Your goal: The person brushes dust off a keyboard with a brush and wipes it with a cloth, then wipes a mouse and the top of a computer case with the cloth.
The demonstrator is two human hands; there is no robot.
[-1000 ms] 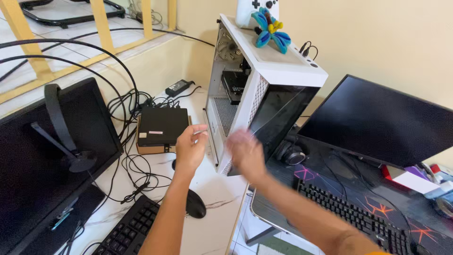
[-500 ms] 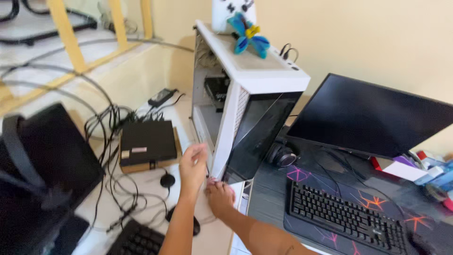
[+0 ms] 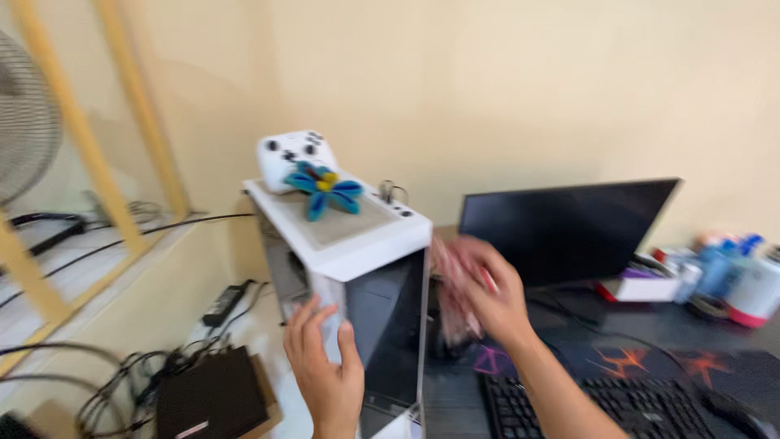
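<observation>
A white computer case (image 3: 341,232) with a dark glass front stands on the desk, seen from its front corner. My left hand (image 3: 325,370) grips that corner, fingers flat on the white edge and thumb on the glass. Blurred by motion, my right hand (image 3: 487,293) is at the case's right side, fingers toward the panel; whether it holds anything is unclear. On top of the case lie a white game controller (image 3: 292,154) and a blue flower toy (image 3: 325,189).
A black monitor (image 3: 569,228) stands right of the case, with a black keyboard (image 3: 650,410) and a mouse (image 3: 735,410) on a patterned mat. Small containers (image 3: 731,276) crowd the far right. A black box (image 3: 211,398), cables and a power adapter (image 3: 223,299) lie left. A fan (image 3: 24,138) stands behind the railing.
The view has swung up and to the case's front. My right hand has risen from the case's lower corner to its right side. My left hand has moved onto the front edge.
</observation>
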